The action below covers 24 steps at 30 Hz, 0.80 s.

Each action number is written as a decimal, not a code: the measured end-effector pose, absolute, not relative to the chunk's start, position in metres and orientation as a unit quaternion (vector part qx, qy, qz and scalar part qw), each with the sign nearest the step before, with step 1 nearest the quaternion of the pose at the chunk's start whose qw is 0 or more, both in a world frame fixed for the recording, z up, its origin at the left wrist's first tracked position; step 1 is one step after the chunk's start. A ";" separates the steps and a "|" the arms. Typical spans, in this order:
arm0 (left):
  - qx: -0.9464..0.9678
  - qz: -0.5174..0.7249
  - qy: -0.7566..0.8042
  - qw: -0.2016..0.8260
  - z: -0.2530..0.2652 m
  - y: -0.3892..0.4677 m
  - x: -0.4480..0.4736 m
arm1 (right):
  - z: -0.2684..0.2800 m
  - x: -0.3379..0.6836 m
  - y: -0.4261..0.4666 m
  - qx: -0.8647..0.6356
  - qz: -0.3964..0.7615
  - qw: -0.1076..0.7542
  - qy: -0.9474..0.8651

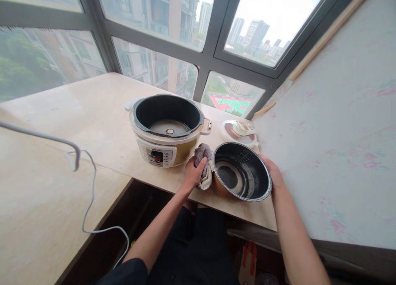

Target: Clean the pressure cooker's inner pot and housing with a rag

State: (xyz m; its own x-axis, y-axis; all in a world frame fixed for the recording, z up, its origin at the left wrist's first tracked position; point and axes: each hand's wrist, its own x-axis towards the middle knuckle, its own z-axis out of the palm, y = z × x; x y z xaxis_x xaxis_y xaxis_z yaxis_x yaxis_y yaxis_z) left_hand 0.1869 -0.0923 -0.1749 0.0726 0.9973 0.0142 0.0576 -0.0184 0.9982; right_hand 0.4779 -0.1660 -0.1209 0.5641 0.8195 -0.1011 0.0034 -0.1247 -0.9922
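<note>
Large windows in a grey frame (pixel 213 41) close the far side of the room, with tall buildings outside, and a wall with pale flowered paper (pixel 334 153) stands on the right. Between them lies a light countertop (pixel 77 111), and a dark gap opens below its front edge. On it stands the multicooker body (pixel 185 149), without its lid, the control panel facing the person. Just to its right, near the edge, is the black-lined inner pot (pixel 241 173); the right hand (pixel 274 173) holds its outer side, the fingers partly hidden. The cooker lid (pixel 238 132) lies behind the pot, near the wall. The left hand (pixel 194 173) pinches a bunched cloth (pixel 203 153) between cooker and pot. A grey cable (pixel 40 135) crosses the left part and hangs down over the gap.
</note>
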 end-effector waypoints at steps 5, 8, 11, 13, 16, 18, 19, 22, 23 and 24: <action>0.498 0.526 0.452 0.520 -0.190 -0.118 0.180 | -0.133 0.456 -0.199 -0.640 0.336 0.635 -0.271; 0.500 0.558 0.427 0.506 -0.202 -0.139 0.181 | -0.136 0.433 -0.219 -0.644 0.311 0.653 -0.249; 0.537 0.571 0.396 0.478 -0.214 -0.161 0.184 | -0.136 0.414 -0.231 -0.658 0.288 0.652 -0.243; 0.573 0.572 0.379 0.448 -0.218 -0.174 0.187 | -0.136 0.410 -0.234 -0.667 0.274 0.647 -0.248; 0.619 0.571 0.352 0.408 -0.215 -0.182 0.191 | -0.137 0.417 -0.233 -0.675 0.275 0.637 -0.251; 0.625 0.573 0.345 0.402 -0.209 -0.178 0.194 | -0.137 0.425 -0.231 -0.675 0.288 0.633 -0.248; 0.622 0.573 0.346 0.406 -0.205 -0.174 0.195 | -0.137 0.430 -0.229 -0.676 0.294 0.630 -0.246; 0.610 0.565 0.359 0.424 -0.195 -0.158 0.198 | -0.137 0.441 -0.224 -0.681 0.303 0.618 -0.251; 0.606 0.560 0.365 0.432 -0.192 -0.151 0.199 | -0.137 0.445 -0.221 -0.682 0.305 0.614 -0.254; 0.602 0.555 0.369 0.440 -0.190 -0.145 0.199 | -0.137 0.448 -0.219 -0.682 0.309 0.611 -0.258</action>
State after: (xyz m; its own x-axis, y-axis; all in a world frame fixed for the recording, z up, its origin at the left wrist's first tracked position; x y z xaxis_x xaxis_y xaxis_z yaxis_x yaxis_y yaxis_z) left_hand 0.1993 -0.1449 -0.1903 0.1108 0.9325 0.3436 -0.0440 -0.3408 0.9391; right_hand 0.4477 -0.2187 -0.1366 0.6759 0.7294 -0.1057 -0.0255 -0.1202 -0.9924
